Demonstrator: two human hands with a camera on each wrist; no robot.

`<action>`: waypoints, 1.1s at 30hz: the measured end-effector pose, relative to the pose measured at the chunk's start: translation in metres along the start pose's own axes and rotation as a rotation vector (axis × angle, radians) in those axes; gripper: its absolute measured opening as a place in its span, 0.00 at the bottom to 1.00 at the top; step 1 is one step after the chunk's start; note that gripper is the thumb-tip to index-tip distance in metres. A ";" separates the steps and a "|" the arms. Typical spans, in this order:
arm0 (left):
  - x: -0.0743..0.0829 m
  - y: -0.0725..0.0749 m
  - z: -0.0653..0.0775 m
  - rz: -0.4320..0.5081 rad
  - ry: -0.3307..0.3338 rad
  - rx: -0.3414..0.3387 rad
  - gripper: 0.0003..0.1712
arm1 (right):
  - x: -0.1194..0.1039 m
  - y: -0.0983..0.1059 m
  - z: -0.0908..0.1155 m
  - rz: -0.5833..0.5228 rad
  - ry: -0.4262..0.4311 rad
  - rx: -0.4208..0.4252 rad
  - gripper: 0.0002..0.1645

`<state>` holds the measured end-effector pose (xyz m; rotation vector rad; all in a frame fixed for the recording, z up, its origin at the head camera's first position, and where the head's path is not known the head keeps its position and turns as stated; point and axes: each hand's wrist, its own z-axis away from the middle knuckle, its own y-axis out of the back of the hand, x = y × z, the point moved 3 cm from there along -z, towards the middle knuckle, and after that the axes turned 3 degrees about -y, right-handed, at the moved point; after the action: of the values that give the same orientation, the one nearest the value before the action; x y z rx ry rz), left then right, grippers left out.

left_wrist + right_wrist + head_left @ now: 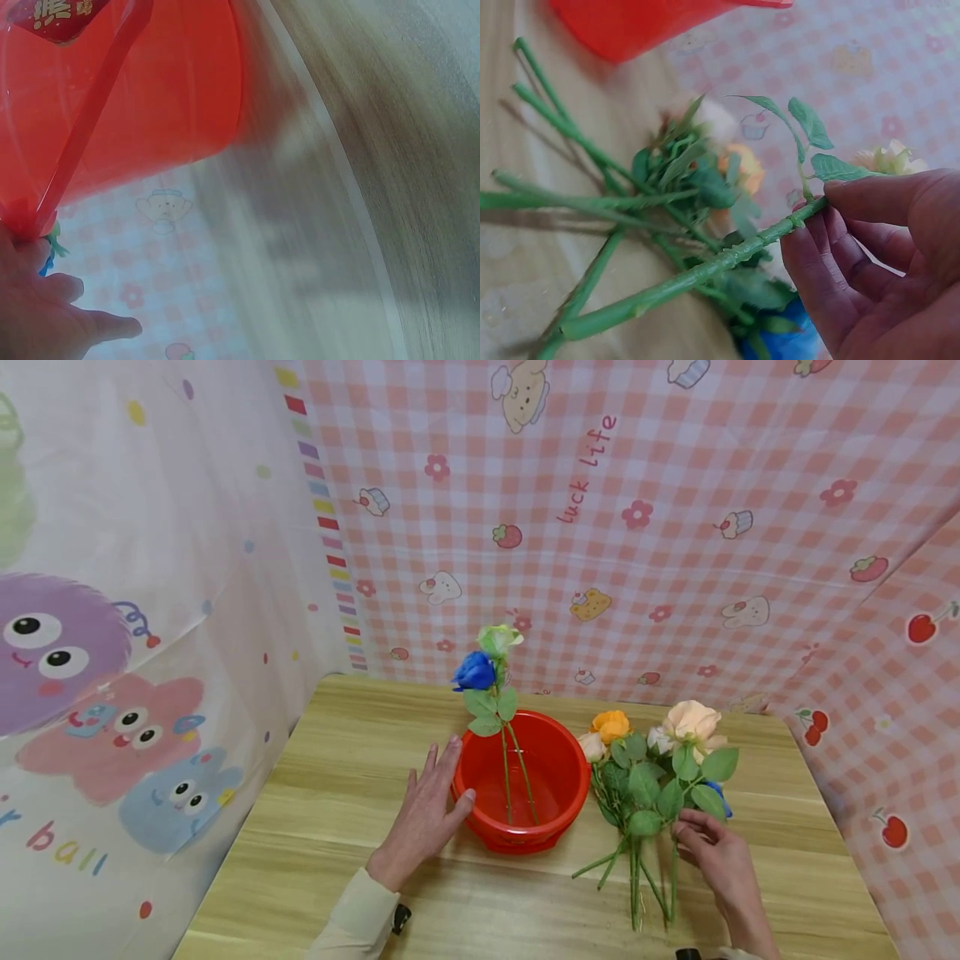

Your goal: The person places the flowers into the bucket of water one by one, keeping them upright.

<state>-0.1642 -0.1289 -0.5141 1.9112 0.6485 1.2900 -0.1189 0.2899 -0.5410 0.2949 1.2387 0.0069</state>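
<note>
My left hand (pixel 426 814) rests against the left side of a red plastic basin (pixel 573 793), fingers extended and touching its rim. Inside the basin stand a blue rose (pixel 475 671) and a pale green-white rose (pixel 498 641), their stems leaning on the far wall. To the right, my right hand (pixel 716 852) pinches a green, thorny flower stem (pixel 705 270) between thumb and fingers. That stem leads up to leaves and a peach flower (pixel 891 159). Other flowers lie under it, among them an orange flower (pixel 611 725) and a second blue flower (pixel 791 337).
The wooden table (pixel 337 760) ends at a pink checked cloth (pixel 570 560) hung behind it. Loose stems (pixel 633 893) of the flower pile point toward the table's front edge. A patterned white cloth (pixel 247 610) hangs on the left.
</note>
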 end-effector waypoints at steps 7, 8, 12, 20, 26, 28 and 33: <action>0.000 0.001 -0.001 -0.025 -0.011 0.003 0.44 | -0.019 -0.002 0.004 0.009 0.055 0.044 0.28; 0.000 0.001 -0.001 -0.031 -0.013 0.004 0.44 | -0.021 -0.003 0.004 0.010 0.064 0.050 0.28; 0.001 0.002 -0.002 -0.059 -0.017 0.001 0.45 | -0.030 -0.005 0.006 0.007 0.090 0.074 0.27; 0.002 0.002 -0.002 -0.065 -0.019 0.008 0.46 | -0.049 -0.009 0.012 -0.034 0.109 0.086 0.26; 0.003 0.002 -0.001 -0.088 -0.030 0.001 0.46 | -0.066 -0.016 0.016 -0.056 0.139 0.087 0.24; 0.003 0.001 -0.001 -0.087 -0.034 -0.001 0.45 | -0.071 -0.018 0.018 -0.038 0.149 0.087 0.25; 0.004 0.001 -0.001 -0.086 -0.042 0.006 0.44 | -0.084 -0.022 0.020 0.001 0.185 0.089 0.26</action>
<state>-0.1638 -0.1265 -0.5110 1.8896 0.7053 1.1924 -0.1310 0.2501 -0.4622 0.3787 1.4244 -0.0204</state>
